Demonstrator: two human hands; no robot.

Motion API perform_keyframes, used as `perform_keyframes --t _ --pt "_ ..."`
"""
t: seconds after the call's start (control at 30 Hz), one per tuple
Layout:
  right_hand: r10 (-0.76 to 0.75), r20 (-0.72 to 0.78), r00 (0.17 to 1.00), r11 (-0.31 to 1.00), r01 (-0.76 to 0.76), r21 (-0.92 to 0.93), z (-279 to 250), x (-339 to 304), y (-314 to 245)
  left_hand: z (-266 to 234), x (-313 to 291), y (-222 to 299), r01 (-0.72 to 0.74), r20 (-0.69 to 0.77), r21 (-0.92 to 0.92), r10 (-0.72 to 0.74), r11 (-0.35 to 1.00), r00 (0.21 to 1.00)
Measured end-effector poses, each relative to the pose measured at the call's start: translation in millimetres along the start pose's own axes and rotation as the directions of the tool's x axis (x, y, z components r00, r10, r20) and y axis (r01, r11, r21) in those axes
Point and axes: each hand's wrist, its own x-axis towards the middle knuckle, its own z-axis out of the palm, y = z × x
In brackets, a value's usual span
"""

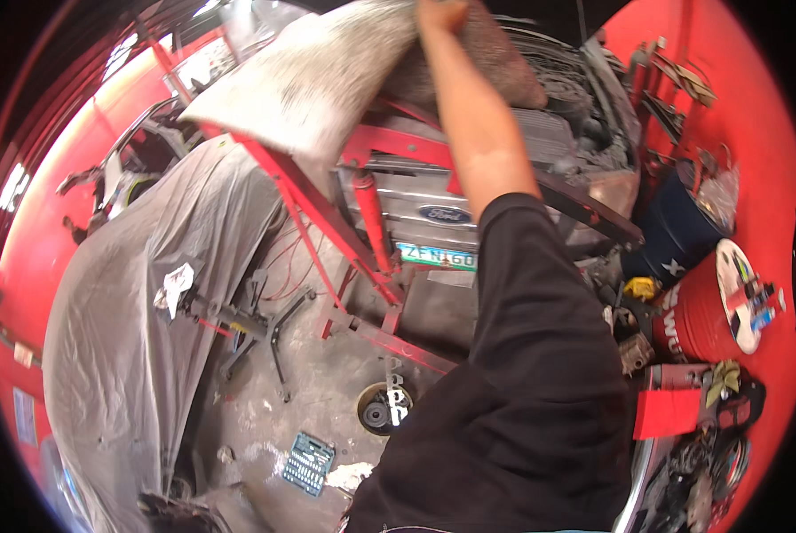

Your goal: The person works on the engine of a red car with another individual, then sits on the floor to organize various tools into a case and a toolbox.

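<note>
My right arm, in a black sleeve, reaches up to the top edge of the view. There my right hand (442, 12) is closed at the upper corner of a pale grey, worn cloth (313, 75), blurred by motion; it looks thick, like a mat or sack. A darker, reddish-brown piece (495, 67) hangs on the other side of my forearm; I cannot tell whether it is part of the same cloth. Both are over a red engine hoist (327, 222) and the front of a vehicle (415, 191) with its engine bay exposed. My left hand is out of view.
A grey sheet covers a large shape (140, 302) at left, beside a black-legged stand (269, 329). On the floor lie an open socket set (309, 464) and a round tub (362, 410) with parts. Blue (673, 226) and red drums (695, 306) stand at right, near cluttered tools.
</note>
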Motion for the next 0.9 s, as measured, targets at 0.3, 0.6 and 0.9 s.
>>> perform_keyframes --t 0.3,0.6,0.9 --pt "-0.621 -0.094 0.778 0.716 0.612 0.335 21 25 -47 48 -17 -16 0.086 -0.053 -0.110 -0.092 0.990 0.994" --pt "0.211 0.277 0.937 0.937 -0.274 0.215 -68 43 150 13 6 -55 0.028 0.067 -0.285 -0.009 0.958 0.998" --pt "0.097 0.726 0.681 0.781 -0.504 0.368 -152 -131 82 23 -33 -18 0.295 -0.300 0.195 -0.229 0.935 0.926"
